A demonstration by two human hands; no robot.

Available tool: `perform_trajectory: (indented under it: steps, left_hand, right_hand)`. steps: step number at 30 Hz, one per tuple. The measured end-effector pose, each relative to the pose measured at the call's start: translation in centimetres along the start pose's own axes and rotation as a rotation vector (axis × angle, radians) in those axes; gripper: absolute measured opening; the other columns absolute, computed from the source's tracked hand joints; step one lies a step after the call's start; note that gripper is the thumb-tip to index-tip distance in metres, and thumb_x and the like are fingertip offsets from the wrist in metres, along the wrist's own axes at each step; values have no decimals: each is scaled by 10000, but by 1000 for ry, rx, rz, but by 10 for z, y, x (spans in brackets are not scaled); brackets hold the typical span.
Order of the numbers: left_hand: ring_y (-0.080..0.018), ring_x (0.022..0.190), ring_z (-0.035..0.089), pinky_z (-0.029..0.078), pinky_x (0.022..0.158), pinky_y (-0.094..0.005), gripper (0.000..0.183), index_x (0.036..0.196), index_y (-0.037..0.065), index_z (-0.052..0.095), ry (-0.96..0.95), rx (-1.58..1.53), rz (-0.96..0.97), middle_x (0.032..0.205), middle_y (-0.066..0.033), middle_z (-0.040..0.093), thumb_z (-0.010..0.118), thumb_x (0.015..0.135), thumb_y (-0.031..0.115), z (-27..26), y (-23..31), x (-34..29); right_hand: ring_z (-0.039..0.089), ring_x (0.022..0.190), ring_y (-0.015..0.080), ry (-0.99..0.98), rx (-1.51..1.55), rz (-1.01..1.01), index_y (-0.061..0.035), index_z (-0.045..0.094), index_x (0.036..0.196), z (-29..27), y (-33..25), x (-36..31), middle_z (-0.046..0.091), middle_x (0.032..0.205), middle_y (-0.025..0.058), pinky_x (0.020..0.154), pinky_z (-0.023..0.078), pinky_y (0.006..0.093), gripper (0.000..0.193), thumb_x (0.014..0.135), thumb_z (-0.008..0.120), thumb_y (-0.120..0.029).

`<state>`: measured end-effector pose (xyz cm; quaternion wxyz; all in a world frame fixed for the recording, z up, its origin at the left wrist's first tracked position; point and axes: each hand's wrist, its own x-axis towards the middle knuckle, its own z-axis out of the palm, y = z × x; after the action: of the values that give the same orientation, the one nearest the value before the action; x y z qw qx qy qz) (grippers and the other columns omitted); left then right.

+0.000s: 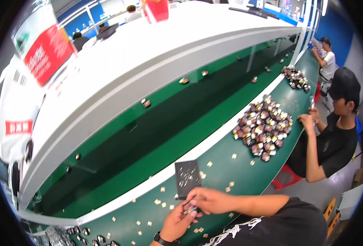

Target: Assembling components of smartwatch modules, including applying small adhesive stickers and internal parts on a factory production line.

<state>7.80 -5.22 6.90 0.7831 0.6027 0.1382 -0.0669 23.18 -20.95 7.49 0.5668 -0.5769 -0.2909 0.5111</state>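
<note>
My hands meet over the green worktop (218, 176) at the lower middle of the head view. In my left hand (176, 221), the fingers are closed around a small dark part with shiny bits (191, 208). My right hand (212, 201) pinches at the same part from above. A thin dark stick-like thing shows by its fingertips, too small to name. Just beyond them lies a black mat (187, 178) strewn with tiny bright pieces. Small pale square pieces (157, 201) are scattered around my hands.
A large heap of small brown-and-silver parts (263, 127) sits to the right, with a smaller heap (295, 78) farther off. A green conveyor belt (165, 139) carries scattered parts beyond a white rail. A person in black (333, 139) works at right. More parts (100, 238) lie lower left.
</note>
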Motion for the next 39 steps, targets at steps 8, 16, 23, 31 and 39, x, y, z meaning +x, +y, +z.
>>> perform_trajectory:
  steps: [8,16,23,31,39]
  left_hand:
    - [-199,909,729,606,776,-285,316,1326,-76,551,155,-85,1,1136,-147,697,582,1025,13,1,-52,36]
    - [-245,894,734,609,741,-322,187,1220,19,514,-50,-318,79,1167,-206,689,515,1067,126,3,-64,26]
    - [-161,999,691,568,798,-287,196,1184,27,585,-176,-122,222,1177,-159,717,495,1083,168,7,-69,26]
    - [-108,972,659,531,846,-251,204,1181,-22,636,-94,-97,278,1114,-91,728,582,1047,121,10,-72,17]
    - [-173,902,715,607,790,-259,331,1317,-48,522,-42,-367,139,1123,-143,692,611,1003,6,-1,-64,33]
  right_hand:
    - [673,828,170,296,-389,-96,-56,551,1294,9,30,-18,735,1058,106,788,535,304,326,1038,622,-244]
    - [601,851,87,718,-234,-104,7,658,1111,47,66,-118,692,929,41,762,509,275,237,1038,628,-216]
    - [449,623,83,857,-466,21,18,618,826,87,43,-140,551,640,29,565,416,321,411,1038,619,-335]
    - [478,617,74,979,-365,120,-6,631,818,100,68,-158,571,665,13,567,416,286,388,1030,625,-331]
    - [620,762,104,870,-182,-57,45,586,1166,90,59,-132,700,936,80,692,516,253,180,1022,565,-62]
